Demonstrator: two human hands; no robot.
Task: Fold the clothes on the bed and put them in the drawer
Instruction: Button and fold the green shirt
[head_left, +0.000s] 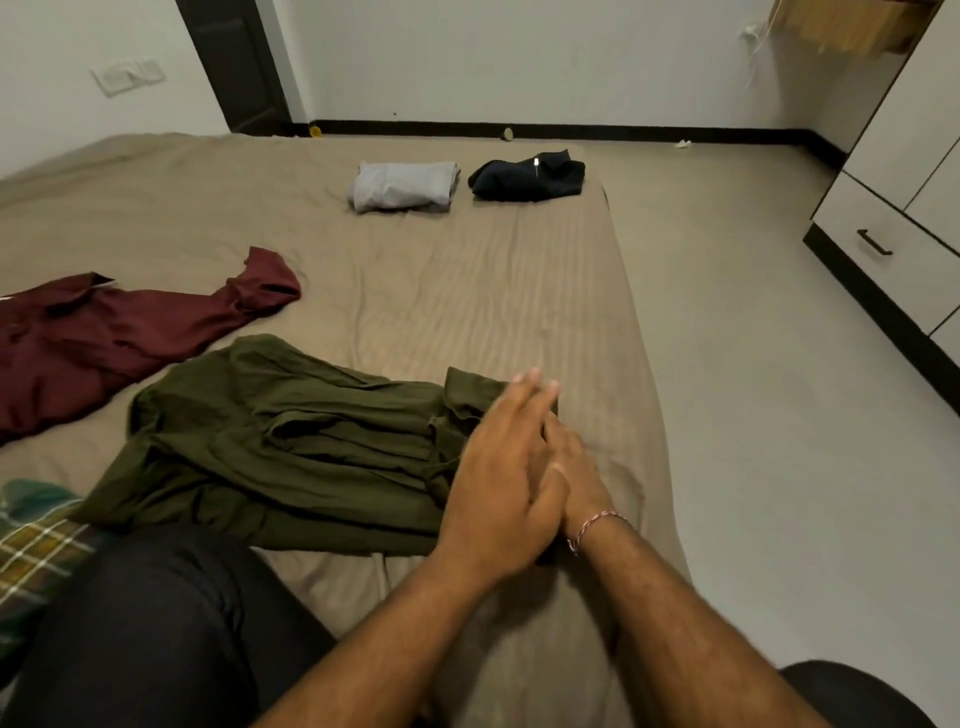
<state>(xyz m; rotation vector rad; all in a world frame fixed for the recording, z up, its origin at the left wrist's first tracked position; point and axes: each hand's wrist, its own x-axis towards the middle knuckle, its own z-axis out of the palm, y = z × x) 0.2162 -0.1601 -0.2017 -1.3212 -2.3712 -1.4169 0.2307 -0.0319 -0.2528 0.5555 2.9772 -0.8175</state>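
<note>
The olive-green garment (291, 441) lies half-folded and rumpled on the near part of the bed (467, 270), and I judge it light, limp and prone to slumping, so I would take it by the right-hand edge and the far corner together, not by 1 loose layer. My left hand (498, 488) lies flat with straight fingers on that edge, over my right hand (574, 467), whose grip I cannot tell. Beyond lie 1 maroon shirt (119, 332) unfolded, 2 folded pieces, grey (402, 185) and navy (527, 175), and the drawer (883, 260), which looks closed.

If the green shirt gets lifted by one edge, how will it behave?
The green shirt will probably go floppy: it lies creased and loosely bunched on the bed. Its partial folds would likely fall open. It looks thin, so likely light.
</note>
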